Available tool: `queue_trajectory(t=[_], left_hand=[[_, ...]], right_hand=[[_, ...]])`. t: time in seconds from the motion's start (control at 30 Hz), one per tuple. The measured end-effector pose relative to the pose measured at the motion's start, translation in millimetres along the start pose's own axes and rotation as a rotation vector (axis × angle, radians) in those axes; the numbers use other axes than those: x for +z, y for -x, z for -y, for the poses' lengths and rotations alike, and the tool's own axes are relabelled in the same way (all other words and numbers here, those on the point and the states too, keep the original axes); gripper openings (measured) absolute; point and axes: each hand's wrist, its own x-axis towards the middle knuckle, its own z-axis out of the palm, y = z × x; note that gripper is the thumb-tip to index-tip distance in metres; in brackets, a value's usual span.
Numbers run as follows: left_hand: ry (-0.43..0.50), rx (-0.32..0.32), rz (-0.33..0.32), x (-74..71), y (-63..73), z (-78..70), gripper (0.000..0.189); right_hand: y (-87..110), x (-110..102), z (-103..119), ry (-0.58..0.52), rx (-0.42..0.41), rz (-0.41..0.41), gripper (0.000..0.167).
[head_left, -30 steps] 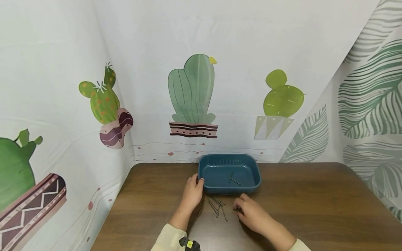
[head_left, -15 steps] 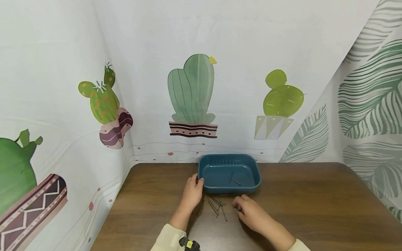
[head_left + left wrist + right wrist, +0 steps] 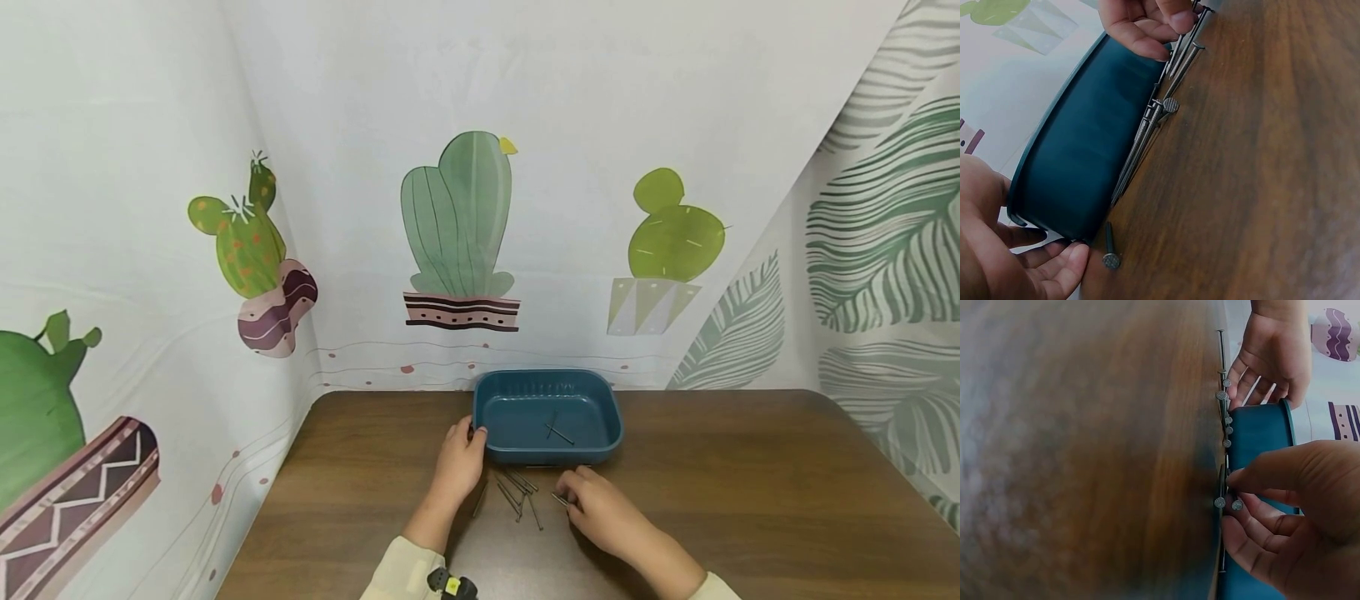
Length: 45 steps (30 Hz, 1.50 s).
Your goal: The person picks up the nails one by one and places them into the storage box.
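Left hand (image 3: 460, 462): grips blue tray (image 3: 555, 456) at left end
Right hand (image 3: 596, 504): pinches a nail (image 3: 559, 499), near-right
Loose nails (image 3: 508, 497): between the hands
Risk: slackened pinch could drop the thin nail

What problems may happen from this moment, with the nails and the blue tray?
The right hand pinches at least one thin nail outside the blue tray, so it might slip before getting in. The loose nails lie close together, some overlapping; taking one may drag others. A separate nail lies near the left hand, whose fingers might knock it.
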Motion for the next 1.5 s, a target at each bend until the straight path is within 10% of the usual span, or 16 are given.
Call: queue_trajectory(t=[0.83, 1.5], left_hand=[[0.008, -0.003, -0.006, -0.2, 2.5, -2.2, 0.044], [0.021, -0.01, 0.002, -1.5, 3.8, -4.2, 0.045]], right_hand=[[-0.6, -1.3, 6.1, 0.01, -0.063, -0.084, 0.018], [-12.8, -9.0, 12.3, 0.083, -0.292, -0.428, 0.028]])
